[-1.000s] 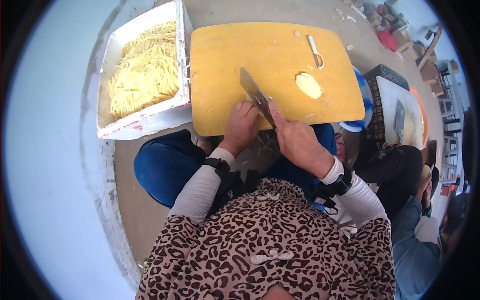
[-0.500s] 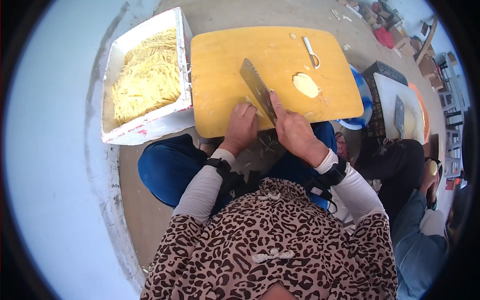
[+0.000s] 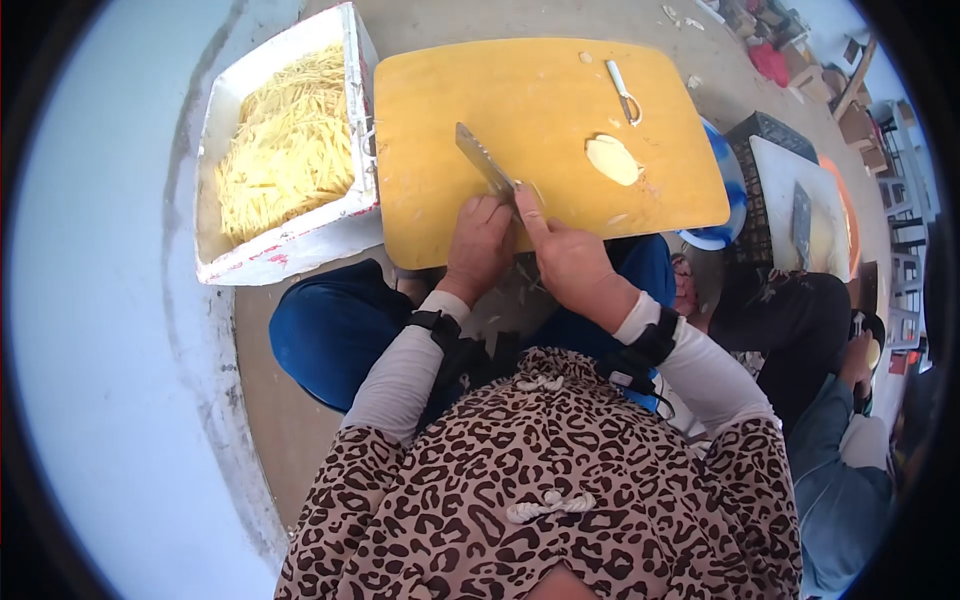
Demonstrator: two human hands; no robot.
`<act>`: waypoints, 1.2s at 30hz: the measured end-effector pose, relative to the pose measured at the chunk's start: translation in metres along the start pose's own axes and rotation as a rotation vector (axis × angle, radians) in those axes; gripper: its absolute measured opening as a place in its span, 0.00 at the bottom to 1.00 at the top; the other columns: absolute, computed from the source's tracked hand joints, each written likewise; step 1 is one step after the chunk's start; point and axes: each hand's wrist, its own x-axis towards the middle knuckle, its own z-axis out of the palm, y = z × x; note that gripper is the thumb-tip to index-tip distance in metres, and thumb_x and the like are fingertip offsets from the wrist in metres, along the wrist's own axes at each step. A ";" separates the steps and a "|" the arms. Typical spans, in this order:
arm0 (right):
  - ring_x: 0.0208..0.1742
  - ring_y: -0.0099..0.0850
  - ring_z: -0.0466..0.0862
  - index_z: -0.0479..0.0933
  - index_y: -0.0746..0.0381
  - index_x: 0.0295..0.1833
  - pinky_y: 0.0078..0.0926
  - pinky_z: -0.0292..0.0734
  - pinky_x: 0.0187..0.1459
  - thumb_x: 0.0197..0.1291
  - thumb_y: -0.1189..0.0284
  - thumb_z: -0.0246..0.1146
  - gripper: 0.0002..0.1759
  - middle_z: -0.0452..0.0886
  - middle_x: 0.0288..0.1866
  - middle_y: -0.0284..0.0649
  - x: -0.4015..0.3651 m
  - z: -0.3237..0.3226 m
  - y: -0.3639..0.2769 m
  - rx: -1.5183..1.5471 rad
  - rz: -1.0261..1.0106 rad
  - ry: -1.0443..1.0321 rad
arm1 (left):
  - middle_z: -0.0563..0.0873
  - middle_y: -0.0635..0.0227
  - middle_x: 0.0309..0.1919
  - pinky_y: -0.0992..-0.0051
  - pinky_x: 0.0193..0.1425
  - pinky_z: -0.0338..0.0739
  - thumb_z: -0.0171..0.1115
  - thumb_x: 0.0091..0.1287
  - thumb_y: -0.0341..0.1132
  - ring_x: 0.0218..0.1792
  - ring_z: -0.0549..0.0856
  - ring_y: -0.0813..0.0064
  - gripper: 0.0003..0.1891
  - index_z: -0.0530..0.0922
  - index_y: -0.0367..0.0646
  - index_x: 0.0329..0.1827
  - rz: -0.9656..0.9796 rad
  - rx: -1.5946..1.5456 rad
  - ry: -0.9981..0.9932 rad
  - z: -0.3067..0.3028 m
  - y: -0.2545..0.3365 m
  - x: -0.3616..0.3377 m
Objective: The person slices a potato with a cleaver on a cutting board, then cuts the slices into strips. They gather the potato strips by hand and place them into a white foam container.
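A yellow board lies in front of me. My right hand is closed on a cleaver, its index finger stretched along the blade, which slants up and left over the board. Close beside the blade, at the board's near edge, my left hand has its fingers curled and pressed down; what is under them is hidden. A little pale material shows just right of the blade. Pale yellow slices rest on the board's right part, below a white-handled peeler.
At the left stands a white foam box holding many yellow strips. On the right are a blue-and-white basin, a black crate, and a white board with another cleaver. A co-worker's hand shows at the far right.
My right hand and the cleaver have moved left, closer to my left hand. The view has shifted slightly. The slices and peeler remain on the board.
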 end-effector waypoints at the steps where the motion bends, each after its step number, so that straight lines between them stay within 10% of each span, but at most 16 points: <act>1: 0.32 0.50 0.85 0.54 0.71 0.76 0.46 0.79 0.35 0.59 0.79 0.56 0.38 0.83 0.35 0.53 0.004 0.001 -0.001 -0.003 0.006 0.000 | 0.77 0.56 0.39 0.60 0.49 0.72 0.60 0.55 0.24 0.44 0.77 0.52 0.10 0.77 0.38 0.40 0.004 0.005 0.005 0.000 -0.001 0.000; 36: 0.37 0.60 0.82 0.52 0.73 0.76 0.51 0.78 0.43 0.60 0.80 0.55 0.38 0.82 0.37 0.63 0.000 -0.007 0.013 0.261 0.095 0.080 | 0.79 0.54 0.40 0.59 0.51 0.73 0.57 0.61 0.22 0.44 0.78 0.50 0.07 0.76 0.39 0.41 -0.264 -0.056 0.224 -0.003 -0.004 -0.010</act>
